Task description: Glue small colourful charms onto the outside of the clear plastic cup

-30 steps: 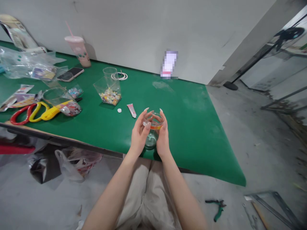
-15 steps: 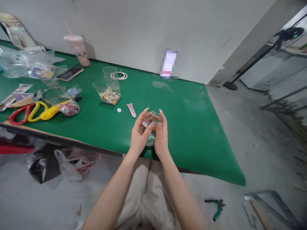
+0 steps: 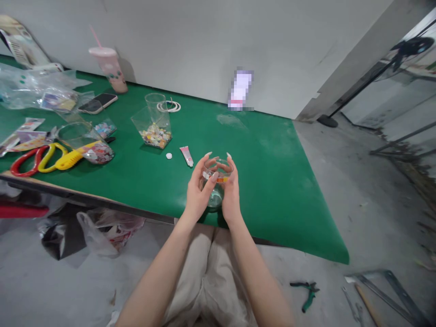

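Between my two hands, near the front edge of the green table, is a clear glass cup with a band of small white, orange and yellow pieces around its upper part. My left hand wraps its left side, thumb on the band. My right hand holds the right side, fingers curved behind the rim. Left of the cup lie a pink and white tube and a small white cap. Farther back, a clear square container holds many small colourful pieces.
At the left are red and yellow scissors, a yellow tool, a clear cup with pieces, a phone and plastic bags. A pink drink cup stands by the wall. Pliers lie on the floor.
My right thumb has drawn back to the right along the cup, uncovering more of the orange and yellow pieces. My left hand keeps its hold.
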`<state>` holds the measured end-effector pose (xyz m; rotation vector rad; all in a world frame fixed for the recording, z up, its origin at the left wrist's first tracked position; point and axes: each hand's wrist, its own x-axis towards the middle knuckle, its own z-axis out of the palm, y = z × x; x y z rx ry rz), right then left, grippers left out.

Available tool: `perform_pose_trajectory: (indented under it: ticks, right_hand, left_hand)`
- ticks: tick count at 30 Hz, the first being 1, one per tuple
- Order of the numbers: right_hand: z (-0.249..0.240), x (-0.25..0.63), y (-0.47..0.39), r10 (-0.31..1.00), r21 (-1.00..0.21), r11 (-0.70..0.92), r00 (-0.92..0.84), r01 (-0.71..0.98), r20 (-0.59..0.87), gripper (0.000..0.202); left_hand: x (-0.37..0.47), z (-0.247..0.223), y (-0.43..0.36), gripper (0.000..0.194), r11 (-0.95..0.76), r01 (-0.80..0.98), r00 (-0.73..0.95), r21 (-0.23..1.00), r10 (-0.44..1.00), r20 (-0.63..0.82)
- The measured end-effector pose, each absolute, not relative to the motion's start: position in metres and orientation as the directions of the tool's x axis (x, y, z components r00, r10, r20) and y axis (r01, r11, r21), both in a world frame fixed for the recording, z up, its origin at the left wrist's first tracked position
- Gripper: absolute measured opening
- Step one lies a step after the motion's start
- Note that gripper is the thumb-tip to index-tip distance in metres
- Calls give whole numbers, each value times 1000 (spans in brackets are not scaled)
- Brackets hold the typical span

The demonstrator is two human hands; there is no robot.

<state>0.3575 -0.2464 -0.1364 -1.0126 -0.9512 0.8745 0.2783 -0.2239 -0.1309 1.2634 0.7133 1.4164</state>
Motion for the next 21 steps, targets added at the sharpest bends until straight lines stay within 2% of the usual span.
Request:
perform_pose_trajectory:
  ticks: [4, 12, 21]
  right_hand:
    - [-139, 361, -247, 935, -934, 288, 272, -212, 227, 63]
    - [-142, 361, -247, 938, -935, 280, 270, -218, 218, 58]
    - [-138, 360, -249, 934, -953, 255, 295, -161, 200, 51]
  left_hand:
    - [278, -129, -224, 44, -263, -296, 118, 918, 944, 309]
    - [276, -133, -222, 47, -244, -309, 126, 919, 948, 293]
    - [279, -137, -221, 49, -219, -398, 133, 891, 947, 293]
